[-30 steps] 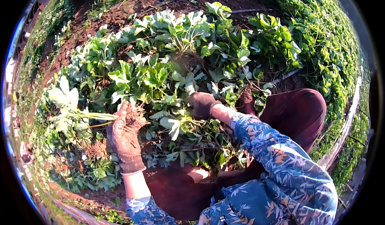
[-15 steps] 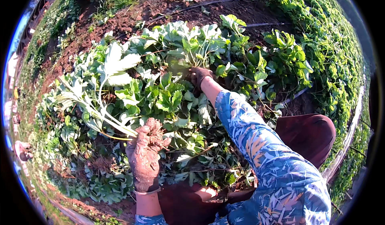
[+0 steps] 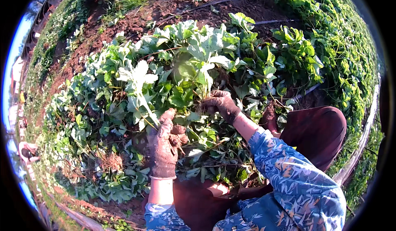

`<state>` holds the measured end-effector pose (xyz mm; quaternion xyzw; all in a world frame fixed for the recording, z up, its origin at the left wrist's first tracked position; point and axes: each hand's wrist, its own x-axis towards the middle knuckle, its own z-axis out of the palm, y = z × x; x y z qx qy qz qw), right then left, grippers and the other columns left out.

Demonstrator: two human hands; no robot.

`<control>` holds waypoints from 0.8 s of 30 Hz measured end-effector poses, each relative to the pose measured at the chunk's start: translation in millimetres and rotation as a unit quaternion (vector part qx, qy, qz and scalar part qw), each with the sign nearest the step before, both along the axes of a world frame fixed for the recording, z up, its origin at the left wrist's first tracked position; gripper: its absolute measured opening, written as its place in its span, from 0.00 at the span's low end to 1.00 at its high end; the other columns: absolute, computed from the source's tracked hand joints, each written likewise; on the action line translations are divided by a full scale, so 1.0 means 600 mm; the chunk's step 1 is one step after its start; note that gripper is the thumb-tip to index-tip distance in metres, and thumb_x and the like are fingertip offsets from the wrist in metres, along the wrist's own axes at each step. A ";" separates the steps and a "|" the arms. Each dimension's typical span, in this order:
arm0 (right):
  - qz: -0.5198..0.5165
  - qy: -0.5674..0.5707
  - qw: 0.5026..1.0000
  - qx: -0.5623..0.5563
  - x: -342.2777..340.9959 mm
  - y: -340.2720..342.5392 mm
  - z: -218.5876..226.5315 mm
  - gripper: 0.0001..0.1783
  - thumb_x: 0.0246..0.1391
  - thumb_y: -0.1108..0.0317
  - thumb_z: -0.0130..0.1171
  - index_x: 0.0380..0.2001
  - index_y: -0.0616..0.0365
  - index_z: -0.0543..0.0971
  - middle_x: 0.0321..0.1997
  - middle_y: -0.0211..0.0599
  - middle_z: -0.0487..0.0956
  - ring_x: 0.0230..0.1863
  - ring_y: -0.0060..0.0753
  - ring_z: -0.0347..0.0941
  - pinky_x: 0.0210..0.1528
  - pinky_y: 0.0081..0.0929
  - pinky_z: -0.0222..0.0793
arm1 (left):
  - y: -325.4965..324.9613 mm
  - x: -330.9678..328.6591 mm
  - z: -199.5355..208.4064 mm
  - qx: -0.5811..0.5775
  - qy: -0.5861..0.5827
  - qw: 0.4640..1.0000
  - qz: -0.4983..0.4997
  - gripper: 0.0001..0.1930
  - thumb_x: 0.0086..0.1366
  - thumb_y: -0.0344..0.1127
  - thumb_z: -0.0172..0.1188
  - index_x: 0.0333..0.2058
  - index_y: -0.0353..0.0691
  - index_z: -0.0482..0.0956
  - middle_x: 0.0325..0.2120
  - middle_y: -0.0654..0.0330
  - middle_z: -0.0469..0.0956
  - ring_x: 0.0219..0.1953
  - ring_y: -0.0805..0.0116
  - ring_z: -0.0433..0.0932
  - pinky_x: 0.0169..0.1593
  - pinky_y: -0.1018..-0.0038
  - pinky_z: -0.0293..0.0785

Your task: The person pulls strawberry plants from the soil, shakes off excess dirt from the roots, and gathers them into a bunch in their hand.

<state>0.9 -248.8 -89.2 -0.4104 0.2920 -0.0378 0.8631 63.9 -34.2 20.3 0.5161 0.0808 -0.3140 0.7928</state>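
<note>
Leafy stems gathered in two gloved hands

Leafy stems (image 3: 142, 95) are gripped in the closed left hand (image 3: 165, 142), so the bunch stays together. Another plant (image 3: 202, 72) is pinched low by the right hand (image 3: 222, 105), near the middle of the green bed (image 3: 82, 119).

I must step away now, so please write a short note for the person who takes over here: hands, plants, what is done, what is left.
Left hand: gloved, grip shut on a bunch of cut stems, leaves up.
Right hand: gloved, grip shut on a stem low in the leafy bed.
Done: one small bunch gathered in the left hand.
Left: most of the bed is uncut; the stem in the right hand is not yet with the bunch.
</note>
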 end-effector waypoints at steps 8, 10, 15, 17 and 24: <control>0.110 -0.092 0.979 -0.142 -0.063 0.093 0.118 0.06 0.48 0.75 0.65 0.30 0.65 0.81 0.24 0.32 0.81 0.23 0.17 0.73 0.25 0.17 0.69 | -0.023 -0.066 0.003 0.160 -0.073 0.982 -0.069 0.11 0.56 0.26 0.61 0.39 0.37 0.79 0.24 0.65 0.76 0.19 0.77 0.71 0.19 0.82 0.66; 0.109 -0.097 0.958 -0.246 -0.074 0.114 0.138 0.08 0.47 0.77 0.63 0.33 0.66 0.80 0.27 0.33 0.81 0.27 0.17 0.75 0.28 0.17 0.71 | -0.021 -0.077 0.008 0.173 -0.049 0.982 -0.058 0.10 0.56 0.25 0.60 0.39 0.38 0.79 0.23 0.67 0.76 0.18 0.78 0.70 0.19 0.82 0.64; -0.025 -0.174 0.984 0.040 -0.101 0.168 0.148 0.05 0.50 0.78 0.61 0.31 0.68 0.78 0.25 0.39 0.80 0.23 0.24 0.76 0.27 0.21 0.74 | -0.010 -0.099 0.020 0.106 -0.034 0.993 0.032 0.05 0.59 0.28 0.59 0.33 0.34 0.78 0.19 0.61 0.75 0.17 0.70 0.74 0.21 0.75 0.72; -0.035 -0.171 0.984 0.045 -0.110 0.179 0.132 0.05 0.51 0.77 0.59 0.31 0.67 0.77 0.27 0.36 0.79 0.22 0.26 0.73 0.25 0.20 0.70 | 0.001 -0.102 0.026 0.136 -0.023 0.989 0.047 0.04 0.59 0.28 0.60 0.33 0.34 0.78 0.20 0.62 0.75 0.18 0.71 0.73 0.22 0.76 0.72; -0.041 0.118 0.952 0.280 -0.167 0.138 0.079 0.02 0.52 0.71 0.57 0.31 0.55 0.75 0.22 0.25 0.71 0.24 0.24 0.67 0.35 0.26 0.72 | 0.036 -0.110 0.046 0.042 -0.103 0.994 -0.014 0.08 0.60 0.29 0.60 0.38 0.34 0.80 0.27 0.59 0.81 0.22 0.73 0.77 0.24 0.79 0.75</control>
